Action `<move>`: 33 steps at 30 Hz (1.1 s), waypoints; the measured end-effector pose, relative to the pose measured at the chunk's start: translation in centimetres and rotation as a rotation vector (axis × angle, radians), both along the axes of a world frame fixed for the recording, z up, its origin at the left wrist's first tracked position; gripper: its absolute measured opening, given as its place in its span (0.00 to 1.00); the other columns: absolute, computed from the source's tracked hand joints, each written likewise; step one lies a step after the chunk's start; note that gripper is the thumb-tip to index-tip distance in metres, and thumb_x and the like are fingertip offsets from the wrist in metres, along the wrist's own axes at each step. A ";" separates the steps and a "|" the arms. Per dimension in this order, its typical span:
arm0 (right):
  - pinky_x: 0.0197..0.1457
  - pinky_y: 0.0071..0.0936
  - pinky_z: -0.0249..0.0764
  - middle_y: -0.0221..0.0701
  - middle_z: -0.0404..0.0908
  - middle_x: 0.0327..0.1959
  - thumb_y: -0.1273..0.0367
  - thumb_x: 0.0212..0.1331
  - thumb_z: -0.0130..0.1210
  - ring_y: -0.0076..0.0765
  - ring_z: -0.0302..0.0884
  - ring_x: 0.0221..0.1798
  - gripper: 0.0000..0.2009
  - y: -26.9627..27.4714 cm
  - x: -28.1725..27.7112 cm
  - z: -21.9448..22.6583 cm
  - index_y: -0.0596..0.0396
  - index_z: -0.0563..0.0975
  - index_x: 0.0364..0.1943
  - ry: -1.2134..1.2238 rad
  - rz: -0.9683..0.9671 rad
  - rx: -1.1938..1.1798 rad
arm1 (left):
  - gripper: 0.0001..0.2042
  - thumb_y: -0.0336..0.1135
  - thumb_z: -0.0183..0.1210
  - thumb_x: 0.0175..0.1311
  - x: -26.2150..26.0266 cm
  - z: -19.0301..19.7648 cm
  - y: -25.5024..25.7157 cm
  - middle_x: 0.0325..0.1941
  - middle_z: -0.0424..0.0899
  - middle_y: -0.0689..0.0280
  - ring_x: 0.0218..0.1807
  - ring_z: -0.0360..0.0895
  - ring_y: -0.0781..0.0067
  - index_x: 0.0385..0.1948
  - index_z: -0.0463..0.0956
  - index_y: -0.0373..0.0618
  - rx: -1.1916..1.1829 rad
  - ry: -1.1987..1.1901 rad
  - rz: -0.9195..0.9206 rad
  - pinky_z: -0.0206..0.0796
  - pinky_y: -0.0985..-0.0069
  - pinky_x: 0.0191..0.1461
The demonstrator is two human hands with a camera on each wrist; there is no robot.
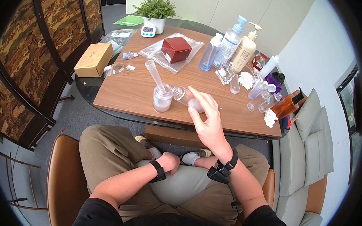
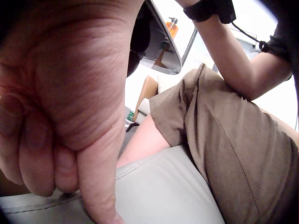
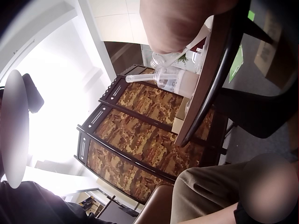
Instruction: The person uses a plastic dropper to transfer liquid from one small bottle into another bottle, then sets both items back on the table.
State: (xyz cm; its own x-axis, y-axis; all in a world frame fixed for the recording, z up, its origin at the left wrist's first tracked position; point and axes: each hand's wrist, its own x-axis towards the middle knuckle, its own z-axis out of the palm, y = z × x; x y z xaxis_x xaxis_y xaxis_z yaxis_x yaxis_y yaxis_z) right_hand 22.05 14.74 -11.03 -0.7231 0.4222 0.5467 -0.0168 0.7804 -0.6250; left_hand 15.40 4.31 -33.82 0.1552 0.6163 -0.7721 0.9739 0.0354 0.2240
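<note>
My right hand (image 1: 208,119) holds a small clear bottle (image 1: 182,94) between thumb and fingers. The bottle tilts left, its neck close to a wider clear jar (image 1: 162,102), and whitish, cloudy contents show near its base. Pale contents also fill the lower part of the jar. A clear tube (image 1: 152,72) with a flared top stands up out of it. In the right wrist view the hand (image 3: 180,25) covers much of the bottle. Over the grey seat (image 1: 180,185), between the legs, my left hand (image 1: 170,162) rests with loosely curled fingers, holding nothing.
A red box (image 1: 176,49) lies on a plastic bag at the table's back. Pump bottles (image 1: 245,51), clear bottles (image 1: 265,103) and crumpled tissue (image 1: 246,81) crowd the right side. A white timer (image 1: 148,31) and potted plant (image 1: 155,10) stand behind; a cardboard box (image 1: 94,60) is left.
</note>
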 end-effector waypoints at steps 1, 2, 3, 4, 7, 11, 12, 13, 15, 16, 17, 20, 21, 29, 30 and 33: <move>0.87 0.54 0.52 0.40 0.83 0.63 0.73 0.73 0.60 0.47 0.79 0.68 0.27 0.0 0.0 0.0 0.52 0.78 0.76 0.001 0.000 0.001 | 0.33 0.57 0.82 0.55 0.0 -0.1 0.0 0.57 0.95 0.60 0.58 0.92 0.52 0.57 0.91 0.44 0.000 -0.002 0.005 0.83 0.53 0.60; 0.87 0.54 0.52 0.40 0.83 0.63 0.73 0.73 0.60 0.47 0.79 0.68 0.27 0.0 0.0 0.0 0.52 0.78 0.76 0.001 0.000 0.001 | 0.33 0.57 0.82 0.54 0.0 -0.1 0.0 0.56 0.95 0.60 0.58 0.92 0.51 0.57 0.91 0.44 0.000 -0.005 0.010 0.83 0.53 0.60; 0.87 0.54 0.52 0.40 0.83 0.63 0.73 0.73 0.60 0.47 0.79 0.68 0.27 0.0 0.0 0.0 0.52 0.78 0.76 0.000 -0.001 0.002 | 0.33 0.57 0.82 0.54 0.0 0.0 0.0 0.56 0.95 0.60 0.58 0.92 0.51 0.57 0.91 0.44 0.000 -0.005 0.010 0.83 0.53 0.60; 0.87 0.53 0.52 0.40 0.83 0.63 0.73 0.72 0.60 0.47 0.79 0.68 0.27 0.0 0.0 0.0 0.52 0.78 0.76 0.000 -0.001 0.002 | 0.33 0.57 0.82 0.54 0.0 0.0 0.0 0.56 0.95 0.60 0.58 0.92 0.51 0.57 0.91 0.44 0.001 -0.005 0.013 0.83 0.53 0.60; 0.87 0.53 0.52 0.40 0.83 0.62 0.73 0.72 0.60 0.47 0.79 0.68 0.27 0.0 0.0 0.0 0.52 0.78 0.75 0.000 0.001 -0.001 | 0.33 0.56 0.83 0.54 0.1 -0.4 0.3 0.59 0.94 0.61 0.60 0.91 0.51 0.59 0.90 0.46 -0.018 -0.002 0.022 0.83 0.51 0.61; 0.87 0.53 0.52 0.40 0.83 0.62 0.73 0.72 0.60 0.46 0.79 0.68 0.26 0.0 0.0 0.0 0.53 0.78 0.75 0.000 0.000 0.000 | 0.33 0.56 0.84 0.54 0.2 -0.7 0.4 0.62 0.93 0.63 0.63 0.91 0.51 0.61 0.90 0.49 -0.041 0.008 0.027 0.83 0.50 0.61; 0.87 0.52 0.52 0.40 0.83 0.62 0.73 0.73 0.60 0.46 0.79 0.67 0.26 0.0 0.0 0.0 0.53 0.78 0.75 0.001 0.001 0.001 | 0.33 0.56 0.84 0.54 0.2 -0.8 0.4 0.62 0.93 0.63 0.63 0.91 0.51 0.61 0.90 0.49 -0.041 0.009 0.026 0.83 0.50 0.61; 0.87 0.52 0.52 0.40 0.83 0.62 0.73 0.73 0.60 0.46 0.79 0.67 0.26 0.0 0.0 0.0 0.53 0.78 0.75 0.002 0.002 0.001 | 0.33 0.56 0.84 0.54 0.2 -0.9 0.4 0.62 0.93 0.63 0.62 0.91 0.51 0.61 0.90 0.48 -0.038 0.005 0.023 0.84 0.50 0.61; 0.87 0.52 0.52 0.40 0.83 0.62 0.73 0.73 0.60 0.46 0.79 0.67 0.26 0.0 0.1 0.1 0.53 0.78 0.75 -0.002 0.000 0.001 | 0.33 0.56 0.84 0.54 0.2 -1.0 0.4 0.61 0.94 0.63 0.62 0.91 0.51 0.60 0.90 0.48 -0.035 0.001 0.020 0.84 0.50 0.61; 0.87 0.52 0.53 0.40 0.83 0.62 0.73 0.73 0.60 0.46 0.79 0.67 0.27 0.0 0.1 0.1 0.52 0.78 0.75 -0.005 -0.001 0.001 | 0.34 0.56 0.84 0.54 0.2 -1.1 0.4 0.61 0.94 0.63 0.62 0.91 0.51 0.60 0.90 0.47 -0.037 0.002 0.023 0.84 0.50 0.61; 0.87 0.52 0.53 0.40 0.83 0.62 0.73 0.73 0.60 0.46 0.79 0.67 0.27 0.0 0.1 0.1 0.52 0.78 0.75 -0.005 -0.001 0.001 | 0.34 0.56 0.84 0.54 0.2 -1.1 0.4 0.61 0.94 0.63 0.61 0.91 0.51 0.60 0.90 0.47 -0.037 0.003 0.024 0.84 0.50 0.61; 0.87 0.52 0.53 0.40 0.83 0.62 0.72 0.73 0.60 0.46 0.79 0.68 0.27 0.0 0.0 0.1 0.52 0.78 0.76 -0.007 -0.001 -0.001 | 0.34 0.56 0.84 0.54 0.2 -0.5 0.4 0.60 0.94 0.62 0.61 0.92 0.51 0.60 0.90 0.46 -0.039 0.011 0.022 0.84 0.50 0.61; 0.87 0.52 0.53 0.40 0.83 0.63 0.72 0.73 0.60 0.46 0.79 0.68 0.27 0.0 0.0 0.1 0.52 0.77 0.76 -0.007 -0.002 0.000 | 0.34 0.56 0.84 0.54 0.2 -0.5 0.3 0.60 0.94 0.62 0.61 0.92 0.51 0.60 0.90 0.46 -0.039 0.011 0.022 0.84 0.50 0.61; 0.87 0.53 0.52 0.40 0.83 0.63 0.72 0.73 0.60 0.46 0.79 0.68 0.27 0.0 0.0 0.1 0.52 0.77 0.76 -0.005 -0.003 0.004 | 0.32 0.57 0.82 0.55 -0.1 0.0 -0.1 0.57 0.95 0.59 0.59 0.92 0.52 0.57 0.91 0.43 0.001 -0.022 0.015 0.83 0.53 0.61; 0.87 0.53 0.52 0.40 0.83 0.63 0.72 0.73 0.60 0.46 0.79 0.68 0.27 0.0 0.0 0.1 0.52 0.77 0.76 -0.006 -0.004 0.005 | 0.32 0.57 0.82 0.55 -0.1 -0.1 0.0 0.57 0.95 0.59 0.59 0.92 0.52 0.57 0.91 0.43 0.001 -0.022 0.015 0.83 0.53 0.61; 0.87 0.53 0.52 0.40 0.83 0.63 0.72 0.73 0.60 0.46 0.79 0.68 0.26 0.0 0.1 0.1 0.52 0.77 0.76 -0.008 -0.003 0.002 | 0.33 0.57 0.82 0.55 0.0 -0.1 0.1 0.57 0.95 0.59 0.59 0.92 0.52 0.58 0.90 0.43 -0.005 -0.019 0.006 0.83 0.53 0.61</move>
State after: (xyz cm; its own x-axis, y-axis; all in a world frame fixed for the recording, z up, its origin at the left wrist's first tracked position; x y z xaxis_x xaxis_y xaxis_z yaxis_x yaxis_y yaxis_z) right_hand 22.12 14.70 -10.93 -0.7261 0.4234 0.5418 -0.0098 0.7815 -0.6238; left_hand 15.38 4.39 -33.96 0.1663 0.6135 -0.7720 0.9692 0.0426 0.2426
